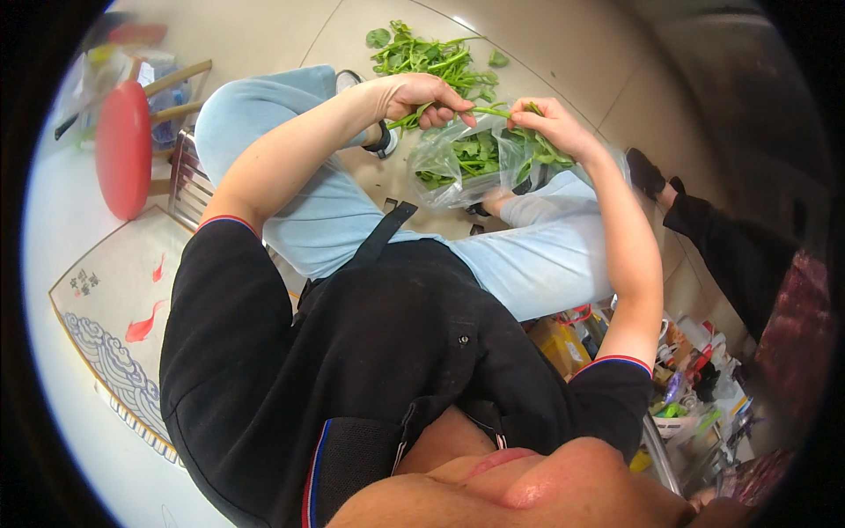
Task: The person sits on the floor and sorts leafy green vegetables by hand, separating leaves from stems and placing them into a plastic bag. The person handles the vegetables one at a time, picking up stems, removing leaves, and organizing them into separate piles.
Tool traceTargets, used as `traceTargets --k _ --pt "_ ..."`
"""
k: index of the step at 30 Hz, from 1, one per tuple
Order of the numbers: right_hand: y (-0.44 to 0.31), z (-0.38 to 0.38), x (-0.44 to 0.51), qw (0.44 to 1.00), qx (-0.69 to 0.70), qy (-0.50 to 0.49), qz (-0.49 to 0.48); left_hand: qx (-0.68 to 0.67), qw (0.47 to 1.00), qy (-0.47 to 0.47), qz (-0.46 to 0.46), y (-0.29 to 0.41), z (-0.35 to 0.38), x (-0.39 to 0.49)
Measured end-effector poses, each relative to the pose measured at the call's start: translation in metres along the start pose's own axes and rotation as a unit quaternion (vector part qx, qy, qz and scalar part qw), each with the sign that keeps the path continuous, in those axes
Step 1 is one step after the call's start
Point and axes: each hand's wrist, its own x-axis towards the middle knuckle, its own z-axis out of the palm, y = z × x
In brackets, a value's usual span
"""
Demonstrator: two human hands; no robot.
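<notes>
Both of my hands are raised in front of my knees, over a tiled floor. My left hand (429, 102) pinches one end of a green stem (492, 112) between thumb and fingers, and some more leafy stems (406, 121) stick out below its palm. The stem's other end is in the fingertips of my right hand (551, 125). Leaves (544, 150) hang beneath that hand. Under the hands, a clear plastic bag (439, 191) with leafy greens (476, 158) inside lies between my legs. Beyond the hands, a loose pile of leafy green stems (432, 56) rests on the floor.
A red-seated stool (123, 150) stands at the left, near a metal slatted seat (188, 168). A mat with red fish (112, 297) lies at lower left. Another person's dark-clad leg (719, 231) extends at the right. Mixed clutter (693, 376) sits behind my right arm.
</notes>
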Motion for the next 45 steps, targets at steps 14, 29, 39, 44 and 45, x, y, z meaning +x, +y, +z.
traceTargets --k 14,29,39,44,45 --pt "-0.037 -0.113 -0.094 0.830 0.079 0.519 -0.191 0.199 0.903 0.351 0.148 -0.024 -0.081 0.067" --pt "0.273 -0.092 -0.165 0.778 -0.190 0.566 0.197 0.527 0.654 0.539 0.073 -0.068 -0.098 0.109" --pt "0.258 -0.063 -0.131 0.759 -0.264 0.561 0.198 0.593 0.572 0.441 0.357 -0.061 -0.035 0.093" --pt "0.264 -0.068 -0.146 0.721 -0.260 0.615 0.184 0.704 0.633 0.092 0.309 -0.097 0.023 0.120" --pt "0.269 -0.069 -0.149 0.714 -0.257 0.629 0.171 0.733 0.620 0.091 0.265 -0.108 0.024 0.126"
